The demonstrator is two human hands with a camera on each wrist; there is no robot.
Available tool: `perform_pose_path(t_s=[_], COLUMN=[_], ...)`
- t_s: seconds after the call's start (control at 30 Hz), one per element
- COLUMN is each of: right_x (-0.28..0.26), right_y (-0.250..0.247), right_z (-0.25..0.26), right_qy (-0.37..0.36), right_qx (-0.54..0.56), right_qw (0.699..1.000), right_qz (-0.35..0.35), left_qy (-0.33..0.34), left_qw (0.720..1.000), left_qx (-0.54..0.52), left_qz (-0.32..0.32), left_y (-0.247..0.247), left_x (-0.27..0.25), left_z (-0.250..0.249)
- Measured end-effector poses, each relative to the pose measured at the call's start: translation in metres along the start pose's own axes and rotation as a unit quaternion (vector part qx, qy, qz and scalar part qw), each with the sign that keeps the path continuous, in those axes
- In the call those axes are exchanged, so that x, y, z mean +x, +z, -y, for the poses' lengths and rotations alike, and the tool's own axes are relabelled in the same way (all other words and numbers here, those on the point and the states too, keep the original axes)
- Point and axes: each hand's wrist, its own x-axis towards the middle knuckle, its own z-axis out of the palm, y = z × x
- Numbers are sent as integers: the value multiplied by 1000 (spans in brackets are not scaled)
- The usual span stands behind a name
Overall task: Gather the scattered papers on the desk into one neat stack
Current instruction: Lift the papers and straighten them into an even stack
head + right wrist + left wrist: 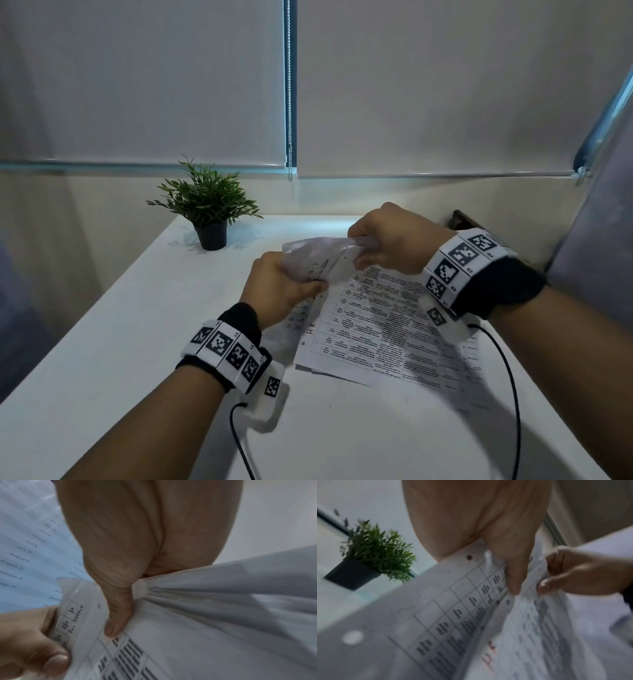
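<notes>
The left hand [279, 289] and right hand [394, 240] both pinch one printed sheet [318, 255], thumbs curled onto it, holding it lifted and crumpled between them above the surface [120, 342]; under it, the other papers [387, 329] lie in a loose, uneven pile on the surface, just below the wrists; a potted plant [207, 205] stands well apart at the far left; drawn blinds [137, 85] hang behind.

You wear a black fabric wristband [239, 318] on each bare forearm — each ringed by white blocks printed with black square-patterned markers [459, 263], with a thin black cable [507, 383] trailing off.
</notes>
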Motion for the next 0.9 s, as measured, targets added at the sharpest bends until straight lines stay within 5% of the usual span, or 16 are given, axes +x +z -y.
perform_pose_path(t_s=[0.1, 0.23, 0.37, 0.47, 0.7, 0.9], right_x=[-6, -48, -91, -88, -57, -56], right_y=[6, 25, 69, 97, 118, 110], right_z=[-3, -49, -103, -121, -105, -79], right_qy=[8, 176, 325, 315, 105, 55], right_qx=[-11, 58, 352, 520, 636, 638], right_qw=[995, 945, 867, 789, 753, 742], right_qz=[-95, -269, -136, -92, -130, -197], left_qy=[-18, -33, -55, -37, -19, -42], left_qw=[997, 994, 988, 989, 989, 983], left_qx=[-76, -103, -139, -144, -145, -178], left_qz=[18, -4, -29, -10, 32, 30], left_y=[-6, -28, -57, -69, -86, -77], left_x=[-7, -21, -30, -32, -37, -40], left_z=[1, 12, 24, 25, 25, 28])
